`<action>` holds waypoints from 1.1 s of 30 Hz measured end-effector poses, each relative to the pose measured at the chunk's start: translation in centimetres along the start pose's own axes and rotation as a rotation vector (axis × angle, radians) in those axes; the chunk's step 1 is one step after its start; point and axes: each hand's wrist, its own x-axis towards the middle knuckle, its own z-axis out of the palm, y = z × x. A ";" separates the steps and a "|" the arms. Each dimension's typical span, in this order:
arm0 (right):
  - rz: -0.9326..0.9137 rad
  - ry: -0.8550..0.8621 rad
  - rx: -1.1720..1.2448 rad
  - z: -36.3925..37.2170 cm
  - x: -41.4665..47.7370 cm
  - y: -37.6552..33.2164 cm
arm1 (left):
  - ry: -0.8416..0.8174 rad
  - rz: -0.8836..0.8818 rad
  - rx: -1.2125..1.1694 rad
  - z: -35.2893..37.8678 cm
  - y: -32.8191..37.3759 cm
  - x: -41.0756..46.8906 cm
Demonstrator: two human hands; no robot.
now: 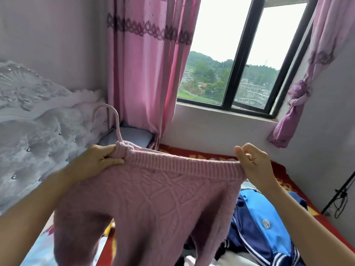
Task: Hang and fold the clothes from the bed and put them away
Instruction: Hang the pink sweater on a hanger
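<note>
Your left hand [99, 160] is curled tight round one end of the ribbed band [182, 164] of the pink sweater [153, 204], bunching it at the base of the pink hanger [113, 120], whose hook rises just above your knuckles. Your right hand [253, 164] pinches the other end between thumb and fingertips. The band runs taut from hand to hand and the knit hangs below both wrists, over the bed [324, 221]. A blue jacket [263, 217] lies under your right forearm.

Only the hook shows, so I cannot tell whether the hanger's arms sit inside the knit. That is probably your main risk: let go on the right before the shoulder is seated and the sweater likely slides off towards your left hand and drops onto the jacket. Pulling the band wider could stretch the ribbing out of shape. A loosened left grip might let the hanger tip and the hook snag the knit.
</note>
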 end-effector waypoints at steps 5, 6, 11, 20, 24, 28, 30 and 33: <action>-0.038 -0.023 -0.089 0.6 1.4 -1.4 | -0.078 0.078 0.084 0.0 2.0 0.1; -0.069 -0.017 -0.096 1.3 1.8 -2.0 | -0.079 0.087 0.105 0.6 2.6 0.5; -0.196 -0.198 -0.151 6.9 1.4 -4.3 | -0.052 0.190 0.091 4.2 6.1 3.1; -0.333 -0.730 -0.474 5.4 3.4 -2.9 | -0.151 0.013 -0.182 3.0 4.6 3.6; -0.422 -0.737 -0.714 5.0 4.8 -3.6 | -0.076 -0.031 -0.271 2.4 4.6 3.7; -0.459 -0.726 -0.754 5.8 5.3 -4.3 | -0.023 -0.017 -0.332 2.4 5.9 4.4; -0.454 -0.710 -0.774 5.7 5.7 -4.4 | -0.010 0.002 -0.342 2.4 6.2 4.8; -0.408 -0.707 -0.836 4.2 6.4 -4.1 | -0.013 -0.008 -0.307 1.4 5.4 4.6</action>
